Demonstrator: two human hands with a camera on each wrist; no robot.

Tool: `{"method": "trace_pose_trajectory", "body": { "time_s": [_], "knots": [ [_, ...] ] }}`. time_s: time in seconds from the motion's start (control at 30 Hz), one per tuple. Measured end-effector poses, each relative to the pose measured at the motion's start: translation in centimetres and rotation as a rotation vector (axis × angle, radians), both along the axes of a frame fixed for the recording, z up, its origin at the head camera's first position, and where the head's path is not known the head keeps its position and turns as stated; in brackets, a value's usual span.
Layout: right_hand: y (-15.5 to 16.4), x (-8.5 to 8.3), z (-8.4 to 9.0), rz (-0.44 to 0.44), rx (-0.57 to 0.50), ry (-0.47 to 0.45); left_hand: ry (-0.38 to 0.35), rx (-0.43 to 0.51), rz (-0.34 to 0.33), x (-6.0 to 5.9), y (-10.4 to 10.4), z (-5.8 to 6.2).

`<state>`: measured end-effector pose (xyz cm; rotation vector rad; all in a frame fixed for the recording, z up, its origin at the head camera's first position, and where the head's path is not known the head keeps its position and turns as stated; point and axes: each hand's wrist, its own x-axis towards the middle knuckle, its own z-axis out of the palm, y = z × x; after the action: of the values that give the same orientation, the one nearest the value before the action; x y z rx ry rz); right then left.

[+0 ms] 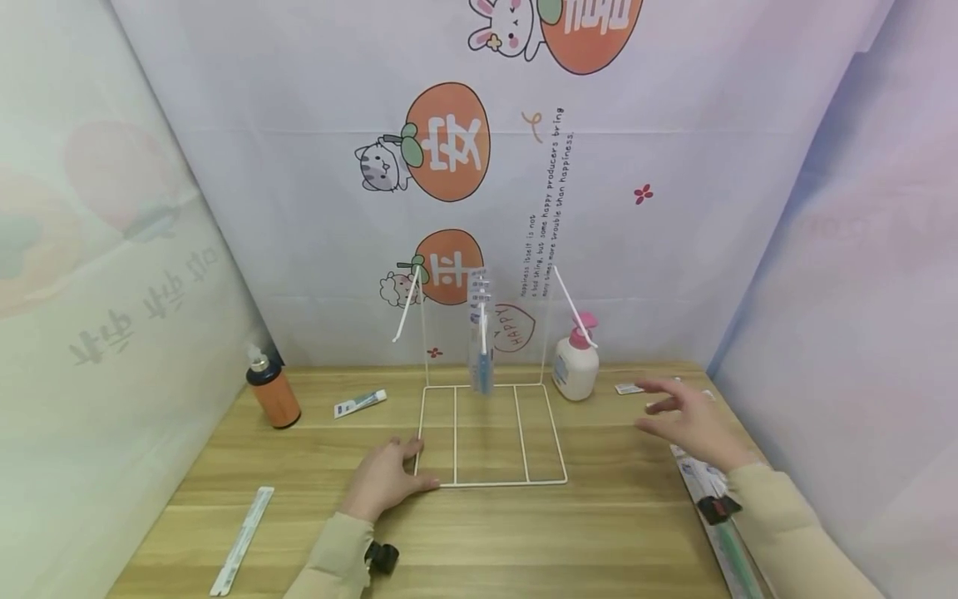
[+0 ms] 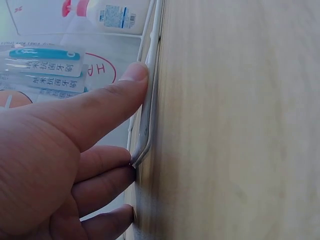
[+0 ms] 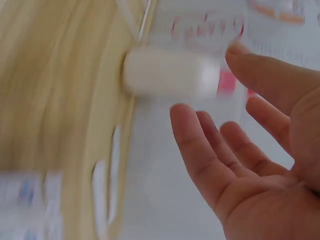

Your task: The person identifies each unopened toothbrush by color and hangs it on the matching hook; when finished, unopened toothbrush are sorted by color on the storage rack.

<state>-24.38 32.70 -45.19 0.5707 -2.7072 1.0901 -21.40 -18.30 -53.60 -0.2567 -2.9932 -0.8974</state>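
Setting: a small staged recording booth, not a lived-in room. Evidence: a printed cartoon backdrop (image 1: 479,166) with cats, rabbits and orange fruit hangs as cloth behind and wraps both sides, closing in a wood-grain surface (image 1: 599,532). Laid out on it, well apart, are toiletry items: a white wire rack (image 1: 490,433) with packaged toothbrushes (image 1: 480,333) hanging from it, a pump bottle (image 1: 576,366), an orange bottle (image 1: 273,389), a toothpaste tube (image 1: 360,403). A camera mount (image 1: 382,556) is strapped at the person's left wrist.
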Motion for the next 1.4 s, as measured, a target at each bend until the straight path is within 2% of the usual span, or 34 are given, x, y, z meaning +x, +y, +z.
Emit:
{"method": "trace_pose_trajectory", "body": {
  "time_s": [0.13, 0.27, 0.4, 0.57, 0.73, 0.97, 1.13, 1.23, 1.4],
  "knots": [
    [4.7, 0.6, -1.1, -0.062, 0.023, -0.113, 0.001, 0.000, -0.002, 0.0, 0.0, -0.1],
    [7.6, 1.0, -2.9, -0.073, -0.007, -0.194, 0.001, 0.000, 0.000, 0.0, 0.0, -0.1],
    [9.0, 1.2, -4.4, -0.057, 0.019, -0.254, 0.005, 0.000, 0.004, 0.0, 0.1, 0.0],
    [9.6, 1.0, -5.6, 0.001, 0.035, -0.305, -0.010, -0.005, 0.009, 0.1, 0.2, 0.0],
    [9.6, 0.7, -6.1, 0.056, 0.059, -0.276, -0.019, -0.001, 0.014, 0.1, 0.3, -0.1],
    [10.1, 0.1, -6.7, 0.081, 0.132, -0.276, -0.011, -0.010, 0.008, 0.0, 0.1, 0.2],
    [10.3, 0.0, -6.7, 0.144, 0.163, -0.258, -0.006, -0.007, 0.009, 0.0, 0.2, 0.3],
    [10.2, 0.0, -6.7, 0.137, 0.185, -0.262, -0.002, -0.002, 0.006, 0.0, 0.2, 0.4],
    [10.0, 0.3, -6.7, 0.106, 0.211, -0.213, -0.006, 0.016, 0.003, 0.1, 0.3, 0.5]
  ]
}}
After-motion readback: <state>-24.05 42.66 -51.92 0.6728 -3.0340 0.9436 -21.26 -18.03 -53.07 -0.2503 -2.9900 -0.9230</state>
